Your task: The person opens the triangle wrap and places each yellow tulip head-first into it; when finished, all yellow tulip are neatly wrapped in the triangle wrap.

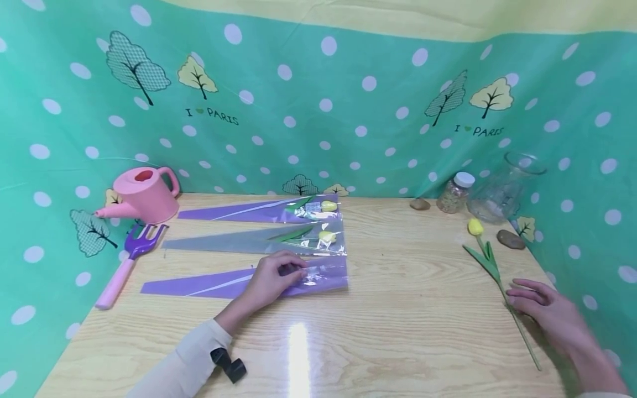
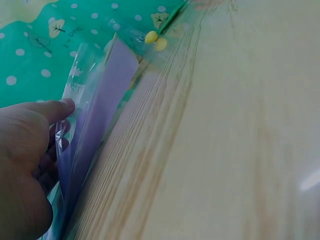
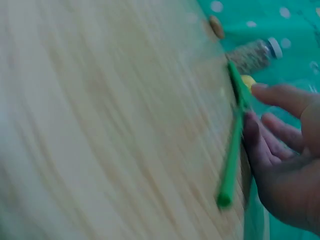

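Observation:
My left hand (image 1: 276,276) pinches the clear film of the nearest purple flower sleeve (image 1: 209,286). In the left wrist view, the thumb (image 2: 62,107) lies on the film and the other fingers curl behind it; the sleeve's purple side (image 2: 107,95) tilts up. Two more sleeves lie beyond it, one grey (image 1: 214,241) and one purple (image 1: 234,212), each with a yellow tulip inside. On the right, an artificial yellow tulip (image 1: 492,266) lies with its stem towards me. My right hand (image 1: 552,315) is at the stem, fingers relaxed and thumb apart in the right wrist view.
A pink watering can (image 1: 149,196) and a purple-pink hand fork (image 1: 130,262) stand and lie at the left. At the back right are a lidded jar of small pebbles (image 1: 454,196), a glass vase (image 1: 500,193) and two brown stones, one (image 1: 511,239) beside the tulip.

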### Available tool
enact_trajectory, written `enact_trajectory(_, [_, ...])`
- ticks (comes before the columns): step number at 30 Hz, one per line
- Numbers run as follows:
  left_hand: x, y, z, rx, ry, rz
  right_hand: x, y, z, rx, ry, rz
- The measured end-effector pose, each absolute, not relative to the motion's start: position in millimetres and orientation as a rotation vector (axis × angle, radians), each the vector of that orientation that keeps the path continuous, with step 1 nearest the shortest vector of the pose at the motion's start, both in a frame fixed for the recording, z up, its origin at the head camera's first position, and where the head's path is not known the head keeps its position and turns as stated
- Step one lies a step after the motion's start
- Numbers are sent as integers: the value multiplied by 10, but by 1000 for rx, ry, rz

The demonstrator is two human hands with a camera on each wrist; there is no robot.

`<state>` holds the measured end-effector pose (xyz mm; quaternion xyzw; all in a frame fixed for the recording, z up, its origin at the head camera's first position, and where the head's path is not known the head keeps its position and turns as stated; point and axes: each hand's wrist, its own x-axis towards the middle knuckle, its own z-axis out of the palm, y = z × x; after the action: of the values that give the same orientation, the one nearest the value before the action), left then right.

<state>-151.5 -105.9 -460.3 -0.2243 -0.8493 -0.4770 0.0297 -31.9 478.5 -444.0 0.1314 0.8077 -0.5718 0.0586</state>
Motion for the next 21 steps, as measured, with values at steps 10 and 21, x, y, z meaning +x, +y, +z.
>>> enact_trajectory(10, [-1538, -1054, -4618, -707, -2611, -1467, -472, 4523, -4370, 544, 2868, -1055])
enact_trajectory(21, [-1519, -1066, -4601, -676, -2625, -1469, -510, 4224, -4288, 548, 2556, -1737])
